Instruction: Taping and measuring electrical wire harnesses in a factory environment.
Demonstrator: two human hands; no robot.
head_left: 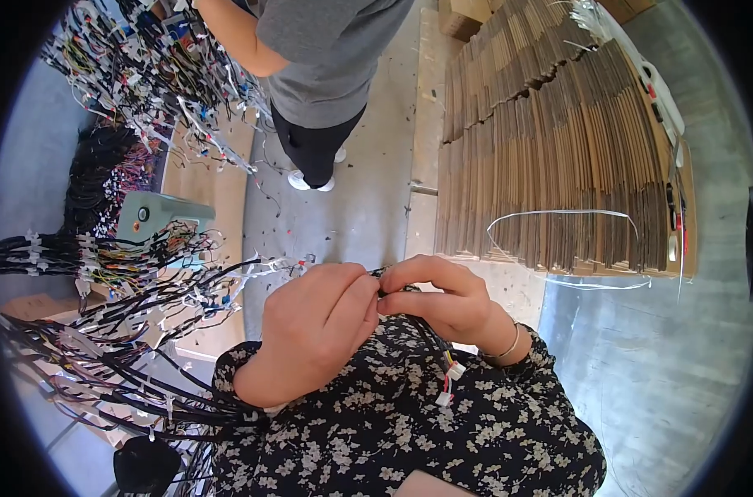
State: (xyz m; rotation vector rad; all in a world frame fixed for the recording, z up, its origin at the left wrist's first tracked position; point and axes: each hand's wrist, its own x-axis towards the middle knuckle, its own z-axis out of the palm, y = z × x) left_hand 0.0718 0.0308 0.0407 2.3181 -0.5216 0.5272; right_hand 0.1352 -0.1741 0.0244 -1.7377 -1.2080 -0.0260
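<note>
My left hand (318, 327) and my right hand (442, 302) meet in front of my chest, fingertips nearly touching. Both pinch a black wire harness (430, 335), of which only a small dark bit shows between the fingers. From under my right hand its cable hangs down across my flowered top. At that end, yellow, red and dark wires fan out to white plug connectors (453, 370). Just what the fingertips grip is mostly hidden by the fingers.
Bundles of black cables with white connectors (144, 364) lie to my left, close to my left arm. Beyond them stands a grey-green machine (157, 215). Another person (327, 83) in a grey shirt stands ahead. Flattened cardboard (558, 157) is stacked at the right, with white strapping (562, 213).
</note>
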